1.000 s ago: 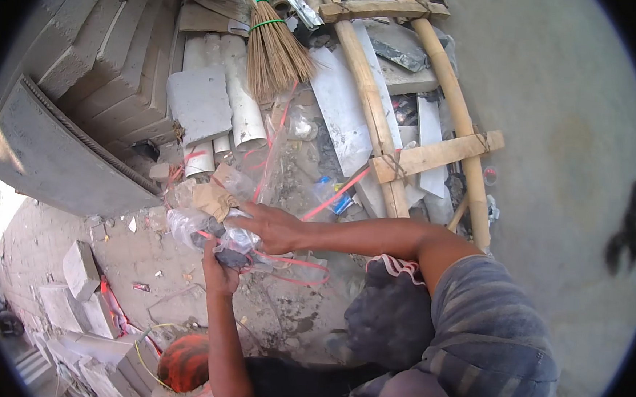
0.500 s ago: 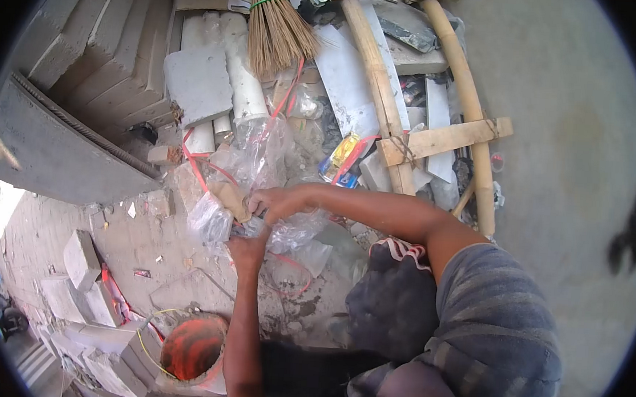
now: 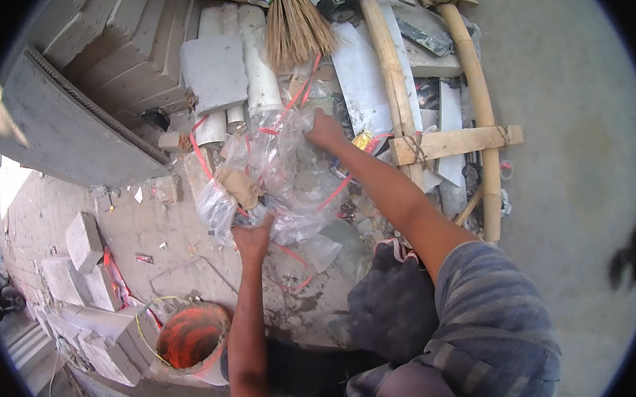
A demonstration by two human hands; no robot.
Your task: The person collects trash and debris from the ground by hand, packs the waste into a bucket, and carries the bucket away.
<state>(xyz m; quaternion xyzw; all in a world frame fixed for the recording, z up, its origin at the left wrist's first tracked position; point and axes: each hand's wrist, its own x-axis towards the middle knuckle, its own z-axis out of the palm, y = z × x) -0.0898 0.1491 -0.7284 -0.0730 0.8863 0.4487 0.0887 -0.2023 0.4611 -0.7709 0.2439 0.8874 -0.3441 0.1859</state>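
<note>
My left hand is closed on the crumpled clear plastic sheet, low over the dusty ground. Farther forward, my right hand is closed at the upper right edge of the same plastic; its fingertips are partly hidden. Between the hands the plastic spreads out in loose folds. A crumpled brown paper piece lies among the folds, just above my left hand. Red plastic strapping winds through and around the plastic. A yellow and blue wrapper sits just right of my right hand.
A straw broom and white pipes lie ahead. At right is a bamboo ladder-like frame over board scraps. Grey blocks and a bucket, orange inside, stand at lower left. A dark sack is near my right arm.
My right hand has moved forward, away from my left hand, and the plastic is spread wider between them. The left hand stays on the plastic. The view has shifted slightly.
</note>
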